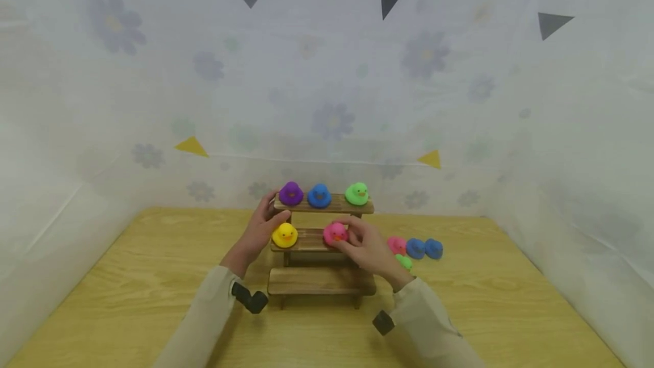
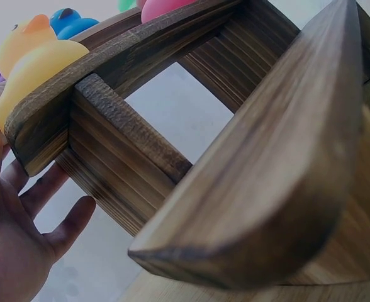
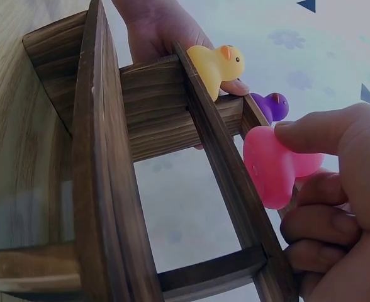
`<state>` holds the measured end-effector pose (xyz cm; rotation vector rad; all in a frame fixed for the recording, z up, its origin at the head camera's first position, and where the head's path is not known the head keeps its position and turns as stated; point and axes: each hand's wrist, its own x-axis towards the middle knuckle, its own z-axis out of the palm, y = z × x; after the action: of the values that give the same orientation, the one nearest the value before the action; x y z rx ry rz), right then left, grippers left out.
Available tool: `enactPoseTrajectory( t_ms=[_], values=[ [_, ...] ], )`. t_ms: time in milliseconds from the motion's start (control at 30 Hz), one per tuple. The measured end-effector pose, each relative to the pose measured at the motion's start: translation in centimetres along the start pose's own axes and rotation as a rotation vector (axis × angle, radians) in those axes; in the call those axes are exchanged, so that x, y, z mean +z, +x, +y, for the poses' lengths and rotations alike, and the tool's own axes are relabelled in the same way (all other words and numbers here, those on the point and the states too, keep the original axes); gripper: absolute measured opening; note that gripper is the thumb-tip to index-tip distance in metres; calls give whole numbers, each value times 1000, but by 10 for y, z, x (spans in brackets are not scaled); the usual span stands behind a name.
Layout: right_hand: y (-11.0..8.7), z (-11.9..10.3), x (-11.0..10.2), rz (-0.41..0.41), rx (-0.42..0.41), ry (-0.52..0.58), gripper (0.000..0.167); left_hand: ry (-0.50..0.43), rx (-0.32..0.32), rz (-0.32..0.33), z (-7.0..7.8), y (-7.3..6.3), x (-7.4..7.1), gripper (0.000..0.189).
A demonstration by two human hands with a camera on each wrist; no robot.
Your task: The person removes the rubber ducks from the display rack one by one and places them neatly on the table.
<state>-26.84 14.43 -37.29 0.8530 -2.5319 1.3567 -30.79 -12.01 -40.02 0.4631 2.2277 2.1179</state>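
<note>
We see a pink duck (image 1: 335, 233) at the right part of the middle shelf (image 1: 310, 239) of a three-step wooden stand (image 1: 319, 281); we cannot tell whether it rests on the board. The right hand (image 1: 370, 249) pinches it between thumb and fingers. On the same shelf, toward the left end, sits a yellow duck (image 1: 285, 236). Just beside it we find the left hand (image 1: 258, 234), fingers loosely extended around the stand's left side and gripping nothing; we cannot tell whether it touches the wood.

On the top shelf (image 1: 334, 202) we count a purple duck (image 1: 291, 193), a blue duck (image 1: 319, 196) and, farther right, a green duck (image 1: 356, 194).

To the right of the stand, on the yellowish table (image 1: 153, 277), we see another pink duck (image 1: 396, 245), two more blue ducks (image 1: 415, 249) (image 1: 434, 249) and another green duck (image 1: 403, 262), partly hidden by the right hand. Behind everything hangs a pale flowered sheet (image 1: 286, 72).
</note>
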Motion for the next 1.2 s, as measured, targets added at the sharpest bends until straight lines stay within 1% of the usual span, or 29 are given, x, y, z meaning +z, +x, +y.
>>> enactPoseTrajectory(
  t_ms=[133, 233, 400, 500, 600, 733, 833, 900, 1067, 1200],
  values=[
    [-4, 3, -3, 16, -6, -13, 32, 0, -6, 3, 1, -1, 1, 67],
    [-8, 1, -5, 17, 10, -22, 32, 1, -7, 4, 1, -1, 3, 67],
    [-16, -21, -13, 3, 43, -19, 30, 2, -5, -7, 2, 0, 4, 67],
    [-20, -33, -17, 3, 29, -16, 29, 8, -5, -6, 3, 0, 3, 68],
    [-20, -24, -17, 13, 18, -31, 30, 15, -6, -5, 3, 0, 1, 68],
    [-21, -5, -17, 24, 1, -55, 31, 13, -1, -7, 4, 0, -1, 67],
    [-24, 1, -19, 29, -10, -54, 30, 10, 4, -7, 4, 0, -1, 67],
    [-28, 2, -20, 37, -17, -45, 29, 6, 5, -11, 3, 0, 0, 66],
    [-38, -12, -25, 82, -66, -15, 31, 2, 5, -12, 1, -1, 0, 65],
    [-42, -18, -29, 132, -94, -32, 31, 4, 5, -8, 0, -1, -2, 65]
  ],
)
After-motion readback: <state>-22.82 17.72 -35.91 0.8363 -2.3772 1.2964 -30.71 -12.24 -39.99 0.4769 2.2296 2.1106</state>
